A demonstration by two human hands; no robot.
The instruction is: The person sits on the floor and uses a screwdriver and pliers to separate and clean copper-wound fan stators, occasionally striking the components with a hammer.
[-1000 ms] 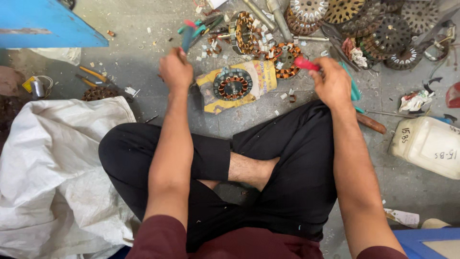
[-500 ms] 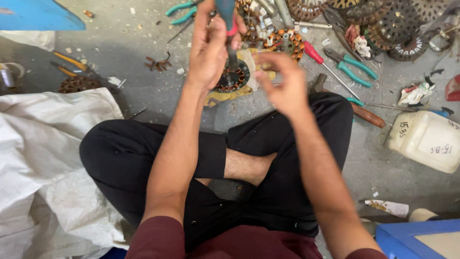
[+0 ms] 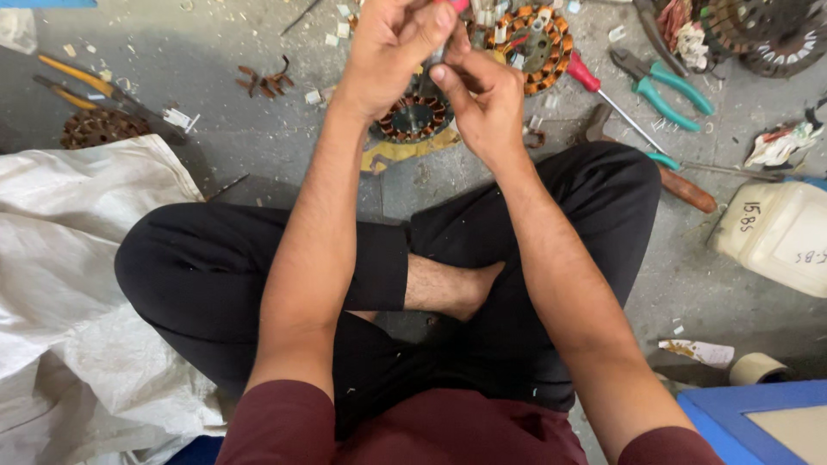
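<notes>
While both hands are raised together at twelve o'clock, a small red-tipped tool [image 3: 454,5] is pinched in the left hand [image 3: 392,47], and the right hand [image 3: 482,108] has its fingers curled narrowly against it. The wound stator [image 3: 413,116] lies untouched on the floor beneath. The tool's upper end is cut off, so its kind cannot be told.
</notes>
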